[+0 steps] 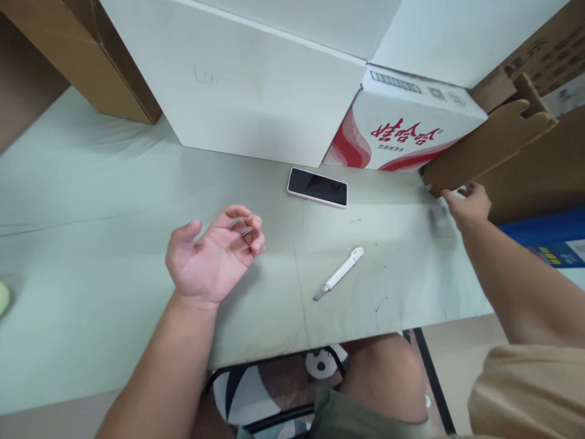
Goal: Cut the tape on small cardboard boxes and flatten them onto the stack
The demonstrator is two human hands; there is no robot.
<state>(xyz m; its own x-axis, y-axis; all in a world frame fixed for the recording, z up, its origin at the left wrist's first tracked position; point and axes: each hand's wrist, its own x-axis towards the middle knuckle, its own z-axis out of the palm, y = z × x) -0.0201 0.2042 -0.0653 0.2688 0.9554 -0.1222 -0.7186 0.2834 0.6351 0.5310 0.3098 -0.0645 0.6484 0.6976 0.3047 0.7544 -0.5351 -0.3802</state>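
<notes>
Your left hand (214,253) is wide, empty; can't tell if your right hand (468,204) pinches the brown cardboard flap (493,140) at the pale-green table's (114,317) right. Careless sweep, and that white plastic cutter's (342,271) bare blade (319,294) could nick you.

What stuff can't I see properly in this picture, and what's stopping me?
All in the head view:
- Pale green thing: mostly cut off by the left edge.
- Blue package: partly behind the right arm, cut off by the right edge.
- Writing on the big white box: too faint to read fully.
- Back of the left hand: hidden by its own palm.
</notes>
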